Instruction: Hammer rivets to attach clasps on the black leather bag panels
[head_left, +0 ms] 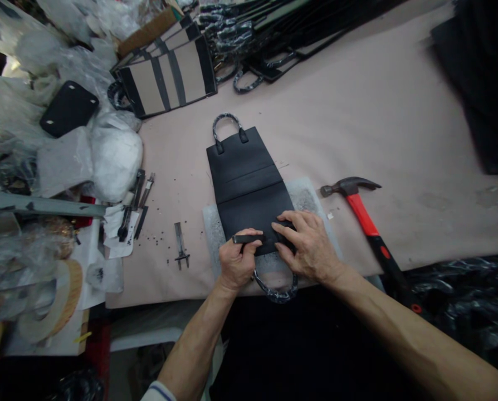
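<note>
A flat black leather bag piece (pixel 249 184) with a wrapped handle at each end lies on a white pad (pixel 311 200) on the pinkish table. My left hand (pixel 236 262) is closed around a slim dark tool (pixel 249 239) held against the bag's near edge. My right hand (pixel 307 242) rests on the bag beside it, fingers curled and pressing down on the leather. The near handle (pixel 279 292) loops out below my hands.
A red-handled hammer (pixel 364 214) lies right of the pad. A small metal tool (pixel 181 245) and several hand tools (pixel 136 206) lie to the left, near plastic wrapping. Stacked bag panels (pixel 169 78) and handles sit at the back. Black material (pixel 478 72) covers the far right.
</note>
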Action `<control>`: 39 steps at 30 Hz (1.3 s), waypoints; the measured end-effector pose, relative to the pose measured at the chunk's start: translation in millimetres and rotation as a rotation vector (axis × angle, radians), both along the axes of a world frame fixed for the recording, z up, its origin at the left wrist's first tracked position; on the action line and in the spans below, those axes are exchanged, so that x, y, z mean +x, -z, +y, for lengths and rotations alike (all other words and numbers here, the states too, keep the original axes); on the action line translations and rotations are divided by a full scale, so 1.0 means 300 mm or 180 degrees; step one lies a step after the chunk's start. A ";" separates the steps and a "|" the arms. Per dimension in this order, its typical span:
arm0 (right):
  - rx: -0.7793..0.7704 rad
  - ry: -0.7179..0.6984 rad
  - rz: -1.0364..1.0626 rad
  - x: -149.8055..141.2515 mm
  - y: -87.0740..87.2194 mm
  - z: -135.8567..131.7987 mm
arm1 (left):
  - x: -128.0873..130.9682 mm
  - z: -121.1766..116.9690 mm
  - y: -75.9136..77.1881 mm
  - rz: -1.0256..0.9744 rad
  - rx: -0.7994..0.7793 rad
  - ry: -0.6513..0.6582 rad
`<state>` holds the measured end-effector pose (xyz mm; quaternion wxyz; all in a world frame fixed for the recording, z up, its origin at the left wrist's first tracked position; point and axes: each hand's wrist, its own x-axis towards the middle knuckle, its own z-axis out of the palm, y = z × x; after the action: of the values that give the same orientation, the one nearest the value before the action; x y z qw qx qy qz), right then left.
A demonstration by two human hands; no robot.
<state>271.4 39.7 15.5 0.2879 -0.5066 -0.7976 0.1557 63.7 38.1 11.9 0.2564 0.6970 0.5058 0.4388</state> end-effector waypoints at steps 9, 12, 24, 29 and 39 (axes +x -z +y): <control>-0.0055 -0.0010 0.0009 0.005 0.008 -0.001 | 0.007 0.011 -0.020 0.0159 -0.0036 0.0058; -0.0074 -0.0020 0.0055 0.005 0.008 -0.001 | 0.016 0.017 -0.031 0.0245 -0.0055 0.0130; 0.0051 -0.0030 0.0060 0.008 0.015 -0.008 | 0.030 0.021 -0.027 0.0348 0.0081 0.0196; 0.0248 -0.0097 0.0447 0.013 0.020 -0.015 | 0.032 0.023 -0.029 0.0392 0.0081 0.0130; -0.0098 0.1672 -0.0716 0.328 0.008 -0.132 | 0.041 0.029 -0.019 0.0466 0.0286 0.0256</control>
<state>369.9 0.2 13.0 0.2204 -0.7144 -0.6635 0.0307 76.0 46.7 17.5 0.2046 0.7578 0.4747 0.3983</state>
